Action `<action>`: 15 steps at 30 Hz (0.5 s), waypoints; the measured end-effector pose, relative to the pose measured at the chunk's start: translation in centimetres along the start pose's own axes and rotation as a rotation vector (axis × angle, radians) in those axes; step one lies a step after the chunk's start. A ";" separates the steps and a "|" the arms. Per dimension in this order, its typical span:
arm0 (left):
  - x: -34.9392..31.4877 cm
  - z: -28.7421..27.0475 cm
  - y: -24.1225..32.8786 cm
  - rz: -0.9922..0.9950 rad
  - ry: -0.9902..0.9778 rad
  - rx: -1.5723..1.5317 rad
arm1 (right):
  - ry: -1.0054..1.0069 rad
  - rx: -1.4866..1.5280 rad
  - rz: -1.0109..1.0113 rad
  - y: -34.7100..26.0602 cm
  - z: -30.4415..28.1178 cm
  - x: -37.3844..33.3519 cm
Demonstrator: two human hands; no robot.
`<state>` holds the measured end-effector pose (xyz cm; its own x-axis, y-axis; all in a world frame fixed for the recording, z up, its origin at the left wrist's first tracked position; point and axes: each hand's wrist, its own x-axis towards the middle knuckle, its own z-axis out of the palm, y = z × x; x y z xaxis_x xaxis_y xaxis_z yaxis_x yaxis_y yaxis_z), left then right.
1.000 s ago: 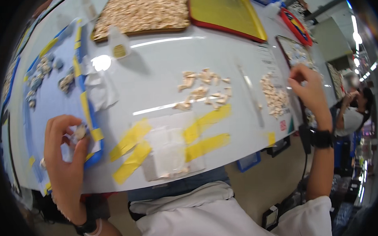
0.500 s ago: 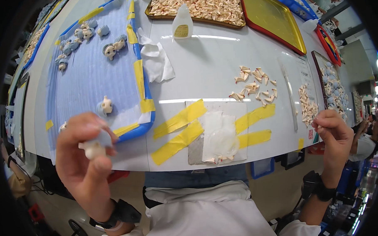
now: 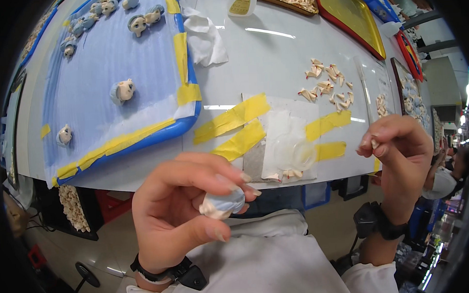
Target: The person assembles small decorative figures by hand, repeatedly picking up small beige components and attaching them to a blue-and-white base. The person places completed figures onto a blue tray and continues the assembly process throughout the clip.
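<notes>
A small doll head (image 3: pixel 223 202) with pale blue hair is held between the thumb and fingers of my left hand (image 3: pixel 169 208), in front of the table's near edge. My right hand (image 3: pixel 405 148) pinches a tiny cream-coloured piece (image 3: pixel 375 144) near the right side of the table. Between the hands, a white paper sheet (image 3: pixel 276 125) lies on a grey board fixed with yellow tape (image 3: pixel 244 118). A round translucent patch (image 3: pixel 299 152) rests on the paper, with a few cream pieces (image 3: pixel 291 174) along its near edge. Loose cream pieces with red tips (image 3: pixel 328 85) lie beyond.
At left, a blue-rimmed tray (image 3: pixel 179 129) with a blue lining holds several doll heads (image 3: pixel 123 92). A crumpled white cloth (image 3: pixel 206 39), a plastic bottle (image 3: pixel 241 5) and a gold tray (image 3: pixel 351 18) stand farther back. More doll heads (image 3: pixel 414 106) fill a tray at right.
My left hand has moved right and toward my body with the doll head, which has turned. My right hand has come slightly left and up, still pinching its piece. The view has shifted.
</notes>
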<state>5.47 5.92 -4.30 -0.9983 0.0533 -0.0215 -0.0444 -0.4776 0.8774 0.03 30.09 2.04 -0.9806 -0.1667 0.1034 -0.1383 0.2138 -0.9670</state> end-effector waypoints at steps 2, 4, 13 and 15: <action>0.0 -0.7 -0.6 0.052 -0.060 0.054 | -0.018 -0.077 0.016 0.2 0.4 0.2; 0.0 -0.8 -0.9 0.084 -0.079 0.078 | -0.051 -0.108 -0.015 0.1 0.7 0.6; -0.1 -0.3 -0.5 -0.007 -0.071 0.008 | -0.200 -0.464 -0.151 -0.7 2.5 1.4; 0.3 -1.0 -0.8 0.087 -0.167 0.134 | -0.226 -0.570 -0.208 -1.0 3.3 1.7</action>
<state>5.18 5.41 -5.48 -0.9779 0.1663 0.1270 0.0582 -0.3665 0.9286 -1.04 26.40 2.42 -0.8806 -0.4448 0.1635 -0.4352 0.6225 -0.6504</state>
